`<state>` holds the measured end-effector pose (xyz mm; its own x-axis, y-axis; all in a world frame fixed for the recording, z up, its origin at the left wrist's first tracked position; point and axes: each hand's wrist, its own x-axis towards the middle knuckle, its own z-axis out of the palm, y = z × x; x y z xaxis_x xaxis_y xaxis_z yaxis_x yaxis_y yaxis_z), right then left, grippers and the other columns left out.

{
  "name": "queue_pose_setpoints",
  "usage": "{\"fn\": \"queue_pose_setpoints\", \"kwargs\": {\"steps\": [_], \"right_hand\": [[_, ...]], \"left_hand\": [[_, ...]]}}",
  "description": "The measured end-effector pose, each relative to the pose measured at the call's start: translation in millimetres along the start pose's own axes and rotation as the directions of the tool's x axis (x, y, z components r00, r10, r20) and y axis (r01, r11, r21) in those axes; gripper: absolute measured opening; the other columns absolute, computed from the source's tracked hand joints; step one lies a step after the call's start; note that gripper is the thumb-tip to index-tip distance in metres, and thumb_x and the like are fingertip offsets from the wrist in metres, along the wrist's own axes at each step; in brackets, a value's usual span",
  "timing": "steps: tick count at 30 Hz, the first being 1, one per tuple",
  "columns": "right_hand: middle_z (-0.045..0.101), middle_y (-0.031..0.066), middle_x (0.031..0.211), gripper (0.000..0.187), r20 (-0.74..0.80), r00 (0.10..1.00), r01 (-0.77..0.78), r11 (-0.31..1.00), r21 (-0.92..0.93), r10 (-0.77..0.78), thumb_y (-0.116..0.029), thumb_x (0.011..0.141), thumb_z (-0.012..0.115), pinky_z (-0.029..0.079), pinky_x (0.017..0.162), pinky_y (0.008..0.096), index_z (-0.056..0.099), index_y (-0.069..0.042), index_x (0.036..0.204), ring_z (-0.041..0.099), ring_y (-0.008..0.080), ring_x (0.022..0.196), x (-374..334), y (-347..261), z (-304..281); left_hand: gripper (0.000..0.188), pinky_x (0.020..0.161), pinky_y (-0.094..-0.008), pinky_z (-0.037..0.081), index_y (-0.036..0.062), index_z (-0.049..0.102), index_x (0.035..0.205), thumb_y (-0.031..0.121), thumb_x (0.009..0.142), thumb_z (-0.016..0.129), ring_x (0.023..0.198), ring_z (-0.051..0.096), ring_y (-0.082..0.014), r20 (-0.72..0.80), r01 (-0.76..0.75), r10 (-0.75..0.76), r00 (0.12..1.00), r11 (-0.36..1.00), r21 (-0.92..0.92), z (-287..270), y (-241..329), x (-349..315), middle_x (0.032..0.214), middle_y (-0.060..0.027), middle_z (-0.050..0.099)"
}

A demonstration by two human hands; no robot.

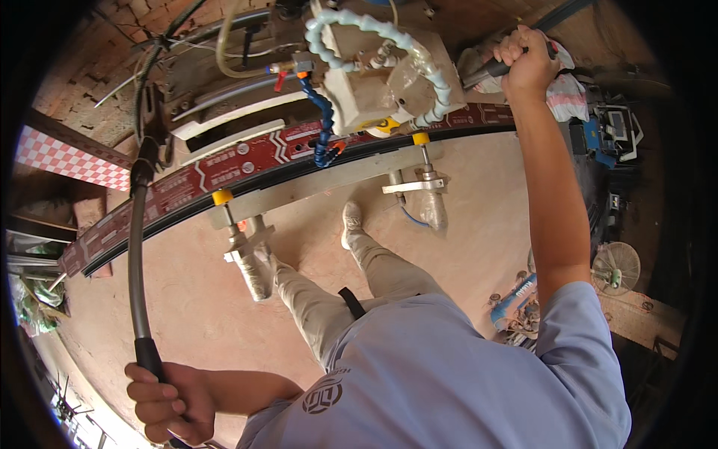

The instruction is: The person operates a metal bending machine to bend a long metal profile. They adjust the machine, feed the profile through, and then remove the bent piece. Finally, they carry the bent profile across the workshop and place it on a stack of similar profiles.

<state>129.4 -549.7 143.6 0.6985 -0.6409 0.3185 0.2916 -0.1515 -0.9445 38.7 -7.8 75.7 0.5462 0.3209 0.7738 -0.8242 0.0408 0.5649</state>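
Note:
My left hand (173,402) is wrapped round the black grip of a long grey metal lever (136,262), which rises to a pivot on the machine at the left. With my arm stretched far out, my right hand (527,61) is closed on a black handle (497,69) beside the machine's pale head (396,82). Between them lies a long dark red printed strip (247,166) with a black edge. A blue jointed hose (326,120) hangs down over it. Part of a yellow piece (385,126) shows under the head.
Two cylinders with yellow tips, a left one (248,266) and a right one (430,194), stick out towards my legs from a metal bar (321,179). A pale segmented hose (359,19) loops over the head. A blue compressor-like machine (514,303) and a fan (616,268) stand at the right.

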Motion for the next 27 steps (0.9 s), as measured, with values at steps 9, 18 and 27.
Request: {"fn": "queue_pose_setpoints", "kwargs": {"steps": [9, 18, 27], "right_hand": [[0.039, 0.0037, 0.056, 0.019, 0.049, 0.999, -0.013, 0.999, 0.034, 0.011, -0.007, 0.083, 0.055, 0.039, 0.058, 0.035, 0.045, -0.007, 0.067, 0.041, 0.0174, 0.052, -12, 1, -6], [0.037, 0.0035, 0.051, 0.028, -0.182, 0.982, -0.035, 0.994, 0.107, 0.054, -0.008, 0.078, 0.058, 0.035, 0.047, 0.0332, 0.038, -0.009, 0.059, 0.034, 0.0154, 0.043, -7, 2, 14], [0.04, 0.0048, 0.051, 0.021, -0.101, 0.995, 0.016, 0.999, 0.045, -0.012, -0.006, 0.078, 0.059, 0.036, 0.048, 0.0331, 0.043, -0.006, 0.066, 0.036, 0.0158, 0.043, -17, -2, 5]], "left_hand": [[0.017, 0.08, -0.0387, 0.031, 0.0206, 0.038, 0.067, 0.021, 0.079, 0.05, 0.069, 0.041, -0.013, 0.091, 0.1, -0.108, 0.99, 0.991, 0.087, -24, 7, -29, 0.064, 0.0063, 0.035], [0.017, 0.083, -0.0395, 0.03, 0.0209, 0.036, 0.067, 0.019, 0.077, 0.05, 0.072, 0.04, -0.0142, 0.101, 0.087, -0.093, 0.991, 0.994, 0.063, -27, 5, -32, 0.065, 0.006, 0.034], [0.018, 0.083, -0.039, 0.03, 0.0213, 0.036, 0.068, 0.019, 0.079, 0.05, 0.073, 0.04, -0.014, 0.142, 0.091, -0.101, 0.985, 0.993, 0.074, -30, 6, -27, 0.066, 0.0071, 0.035]]}}
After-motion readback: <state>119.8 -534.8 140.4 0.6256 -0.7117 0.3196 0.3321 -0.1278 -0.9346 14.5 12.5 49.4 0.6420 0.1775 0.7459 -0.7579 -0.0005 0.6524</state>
